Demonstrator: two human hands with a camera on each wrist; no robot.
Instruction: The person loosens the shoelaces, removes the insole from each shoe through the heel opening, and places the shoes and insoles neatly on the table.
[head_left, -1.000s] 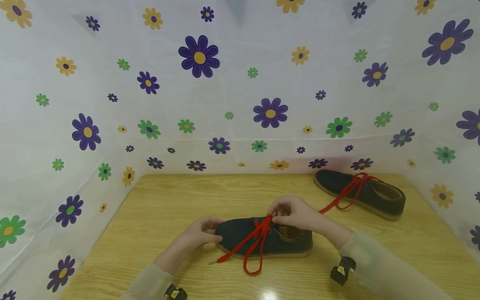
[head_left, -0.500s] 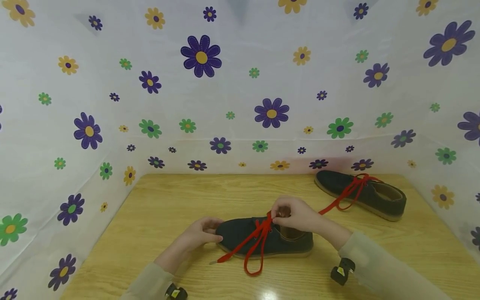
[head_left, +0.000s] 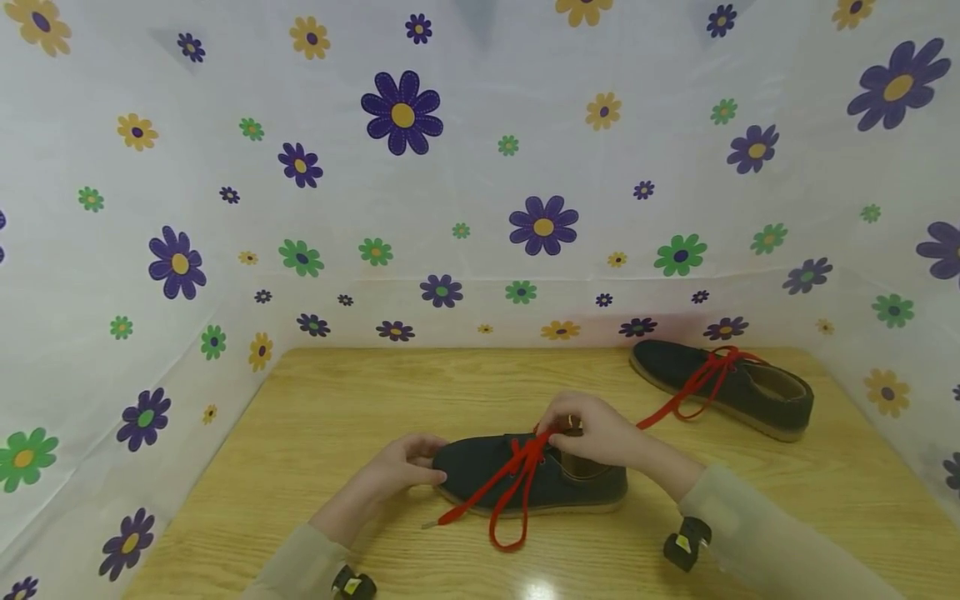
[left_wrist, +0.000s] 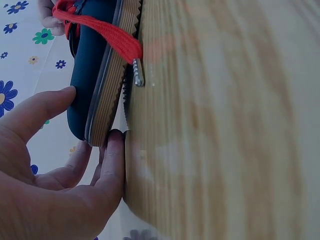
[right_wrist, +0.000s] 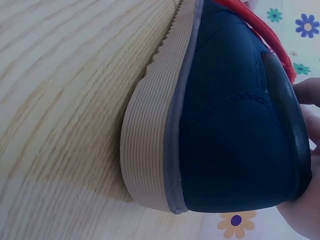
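A dark navy shoe (head_left: pixel 468 467) with a pale ribbed sole (right_wrist: pixel 145 150) sits on the table, toe pointing left. My left hand (head_left: pixel 397 471) holds the toe; its thumb (left_wrist: pixel 55 102) touches the upper while the other fingers are at the sole's front edge. Over the tongue, my right hand (head_left: pixel 592 429) pinches the red shoelace (head_left: pixel 531 451) between thumb and forefinger. One loop and one loose end hang over the near side, the end tipped with a metal aglet (left_wrist: pixel 138 72). In the right wrist view only part of the right hand shows beyond the shoe's opening.
A matching navy shoe (head_left: pixel 663 362) with its red lace tied in a bow (head_left: pixel 720 360) stands at the back right of the wooden table (head_left: pixel 375 383). White flowered sheeting (head_left: pixel 480 167) rises around the back and sides.
The right hand's fingers shift slightly at the lace above the tongue. Both shoes and the left hand stay where they were.
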